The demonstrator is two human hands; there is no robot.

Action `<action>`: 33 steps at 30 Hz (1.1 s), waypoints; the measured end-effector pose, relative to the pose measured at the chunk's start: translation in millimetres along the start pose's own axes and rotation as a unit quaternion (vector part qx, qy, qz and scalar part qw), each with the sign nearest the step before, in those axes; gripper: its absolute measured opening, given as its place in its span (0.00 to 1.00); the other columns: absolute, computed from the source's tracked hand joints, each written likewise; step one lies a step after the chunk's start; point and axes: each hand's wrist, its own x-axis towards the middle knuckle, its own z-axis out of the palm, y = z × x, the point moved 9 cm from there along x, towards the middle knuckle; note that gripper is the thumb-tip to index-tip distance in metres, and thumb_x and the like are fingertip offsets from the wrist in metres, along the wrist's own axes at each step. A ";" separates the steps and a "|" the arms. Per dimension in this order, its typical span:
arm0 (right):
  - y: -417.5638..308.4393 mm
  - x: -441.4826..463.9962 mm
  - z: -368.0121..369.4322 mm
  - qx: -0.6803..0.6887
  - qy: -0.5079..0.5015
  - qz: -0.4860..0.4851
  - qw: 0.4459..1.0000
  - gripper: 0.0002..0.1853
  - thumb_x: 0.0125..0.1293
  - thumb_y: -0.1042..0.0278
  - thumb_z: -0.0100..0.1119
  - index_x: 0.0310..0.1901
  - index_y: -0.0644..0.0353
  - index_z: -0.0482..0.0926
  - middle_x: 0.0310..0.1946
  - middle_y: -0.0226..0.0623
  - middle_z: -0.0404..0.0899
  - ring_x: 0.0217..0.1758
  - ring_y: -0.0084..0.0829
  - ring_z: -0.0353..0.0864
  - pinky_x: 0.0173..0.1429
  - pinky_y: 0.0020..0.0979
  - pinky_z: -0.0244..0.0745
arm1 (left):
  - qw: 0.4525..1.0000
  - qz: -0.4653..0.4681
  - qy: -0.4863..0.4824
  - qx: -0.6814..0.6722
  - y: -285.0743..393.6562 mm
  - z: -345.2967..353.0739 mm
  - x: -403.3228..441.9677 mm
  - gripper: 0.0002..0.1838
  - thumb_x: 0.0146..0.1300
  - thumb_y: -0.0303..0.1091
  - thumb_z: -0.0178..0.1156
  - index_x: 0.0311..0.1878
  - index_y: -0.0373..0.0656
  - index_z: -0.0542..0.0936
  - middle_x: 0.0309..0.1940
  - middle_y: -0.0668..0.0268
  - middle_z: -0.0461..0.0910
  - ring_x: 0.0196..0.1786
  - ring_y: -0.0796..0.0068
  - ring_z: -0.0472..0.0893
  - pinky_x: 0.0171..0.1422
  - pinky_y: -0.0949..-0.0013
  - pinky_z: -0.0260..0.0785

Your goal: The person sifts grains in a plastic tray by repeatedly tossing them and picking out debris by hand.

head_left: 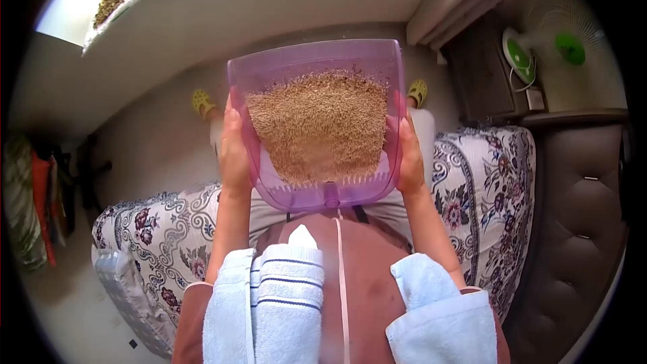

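Note:
A translucent purple plastic scoop-like tray (pixel 313 50) is held level in front of my body, above my lap. A layer of small tan grains or seeds (pixel 320 121) covers most of its inside, with white comb-like teeth along the near edge. My left hand (pixel 236 152) grips the tray's left side, fingers pressed along the outer wall. On the right side, my right hand (pixel 409 155) holds the opposite wall the same way. A light blue towel (pixel 290 303) hangs over my shoulders, down the front of a brown top.
I sit on a bed with a floral cover (pixel 465 209). Yellow clogs (pixel 202 103) are on my feet. At the right stand a brown padded headboard (pixel 573 229), a dark cabinet and a green fan (pixel 570 48). Clothes (pixel 42 195) hang at the left; a plant stands upper left.

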 end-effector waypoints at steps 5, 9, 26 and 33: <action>25.1 20.1 -0.9 0.031 0.032 0.038 0.998 0.26 0.78 0.63 0.36 0.73 0.65 0.55 0.70 0.38 0.62 0.72 0.27 0.61 0.75 0.27 0.52 | 0.997 -0.053 0.029 0.057 -11.0 -15.0 10.3 0.30 0.78 0.44 0.34 0.76 0.37 0.48 0.73 0.58 0.58 0.74 0.60 0.59 0.78 0.61 0.49; -43.1 28.9 34.5 0.010 -0.030 -0.036 0.999 0.30 0.77 0.54 0.35 0.75 0.59 0.50 0.73 0.40 0.57 0.74 0.33 0.57 0.76 0.34 0.51 | 0.996 0.078 0.050 0.013 52.4 5.0 23.5 0.27 0.78 0.42 0.36 0.75 0.39 0.54 0.71 0.60 0.61 0.72 0.69 0.61 0.77 0.64 0.51; -13.9 39.2 -1.8 0.018 0.016 0.018 1.000 0.26 0.78 0.63 0.35 0.74 0.63 0.53 0.70 0.38 0.63 0.71 0.29 0.63 0.74 0.29 0.56 | 0.999 0.013 0.047 -0.007 16.5 3.7 27.8 0.26 0.78 0.44 0.36 0.74 0.45 0.55 0.62 0.57 0.69 0.62 0.64 0.71 0.70 0.60 0.61; -20.6 35.3 -1.6 0.014 0.028 -0.050 0.998 0.27 0.78 0.63 0.34 0.74 0.63 0.52 0.70 0.38 0.61 0.70 0.28 0.64 0.72 0.30 0.59 | 0.996 0.022 0.003 -0.084 12.8 10.7 35.6 0.28 0.78 0.41 0.38 0.75 0.40 0.52 0.67 0.57 0.66 0.68 0.66 0.66 0.74 0.61 0.56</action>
